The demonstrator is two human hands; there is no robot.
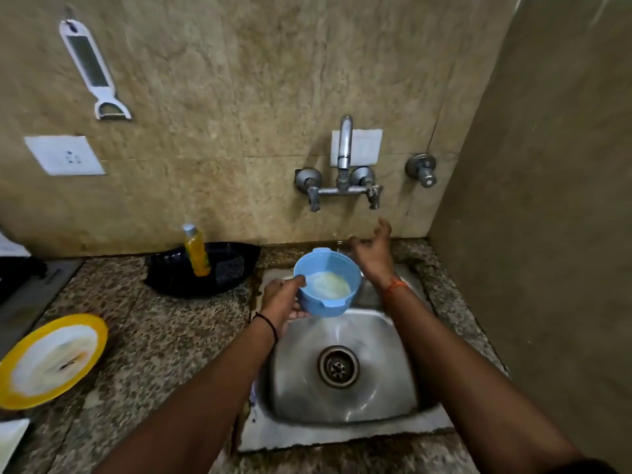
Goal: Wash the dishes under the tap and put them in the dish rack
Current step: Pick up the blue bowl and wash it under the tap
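My left hand grips a small blue bowl by its near rim, holding it over the steel sink. The bowl holds whitish soapy liquid. My right hand hovers just right of the bowl, below the wall tap, fingers spread and loosely curled with nothing in them. A thin stream of water runs down past the bowl into the sink. A yellow-rimmed plate with smeared residue lies on the counter at the left.
A black tray behind the sink's left corner carries a yellow soap bottle and a dark scrubber. A peeler hangs on the wall. A side wall stands close on the right. The counter is speckled granite.
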